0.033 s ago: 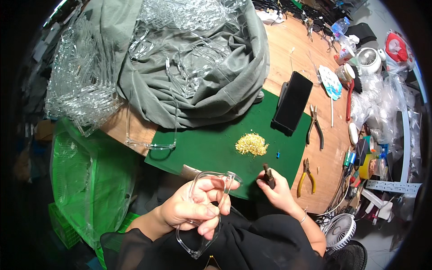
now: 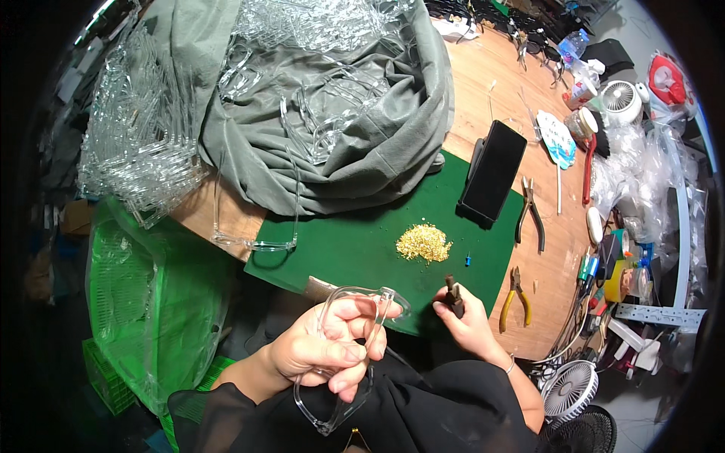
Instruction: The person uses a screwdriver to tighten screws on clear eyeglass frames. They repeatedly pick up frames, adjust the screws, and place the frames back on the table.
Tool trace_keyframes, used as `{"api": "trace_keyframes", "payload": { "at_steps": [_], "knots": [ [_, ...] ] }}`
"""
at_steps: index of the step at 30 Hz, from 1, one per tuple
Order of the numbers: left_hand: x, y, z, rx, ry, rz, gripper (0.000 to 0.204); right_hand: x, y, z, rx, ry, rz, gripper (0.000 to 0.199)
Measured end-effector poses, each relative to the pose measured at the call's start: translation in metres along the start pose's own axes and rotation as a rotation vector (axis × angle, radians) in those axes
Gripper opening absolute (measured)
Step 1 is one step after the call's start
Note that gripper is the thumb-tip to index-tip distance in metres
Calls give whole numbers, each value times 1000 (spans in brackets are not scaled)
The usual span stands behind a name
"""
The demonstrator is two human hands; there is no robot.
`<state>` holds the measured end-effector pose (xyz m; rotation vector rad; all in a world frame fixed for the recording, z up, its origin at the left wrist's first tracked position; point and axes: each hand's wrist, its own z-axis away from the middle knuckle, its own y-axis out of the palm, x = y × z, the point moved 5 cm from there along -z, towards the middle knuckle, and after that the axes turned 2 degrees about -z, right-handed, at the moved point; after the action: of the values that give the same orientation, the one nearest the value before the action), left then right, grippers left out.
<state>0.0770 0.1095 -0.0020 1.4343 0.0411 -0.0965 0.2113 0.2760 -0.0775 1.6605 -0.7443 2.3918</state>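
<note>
My left hand [image 2: 330, 349] is closed around a clear plastic eyeglass frame [image 2: 307, 411] without visible lenses, held above my lap near the table edge. My right hand [image 2: 470, 323] grips a dark, narrow hand tool [image 2: 454, 294] with its blunt tip pointing up; most of it is hidden by the fingers, so its kind cannot be told. Beyond the hands, on a green mat [image 2: 347, 264], lies a pile of tiny gold-coloured metal pieces [image 2: 424, 243]. A blue pushpin-like piece [image 2: 467, 260] lies right of the pile. Another clear eyeglass frame [image 2: 272, 246] rests at the mat's left edge.
A grey cloth [image 2: 362, 170] holds many clear frames, with more stacked frames [image 2: 140, 128] to its left. A black phone [image 2: 492, 172], black-handled pliers [image 2: 530, 215] and yellow-handled pliers [image 2: 516, 300] lie right. A green crate [image 2: 155, 302] stands lower left; a white fan [image 2: 570, 389] lower right.
</note>
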Motion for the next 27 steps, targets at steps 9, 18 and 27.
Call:
{"api": "trace_keyframes", "payload": {
  "at_steps": [9, 18, 27],
  "knots": [
    [11, 1, -5, 57, -9, 138, 56, -12, -1, 5, -69, -59, -89, 9],
    [22, 5, 1, 157, -8, 244, 55, -30, 0, 19, -289, -277, -195, 5],
    [39, 12, 29, 94, 88, -340, 54, -39, 10, 32, -415, -565, -56, 5]
  ]
}}
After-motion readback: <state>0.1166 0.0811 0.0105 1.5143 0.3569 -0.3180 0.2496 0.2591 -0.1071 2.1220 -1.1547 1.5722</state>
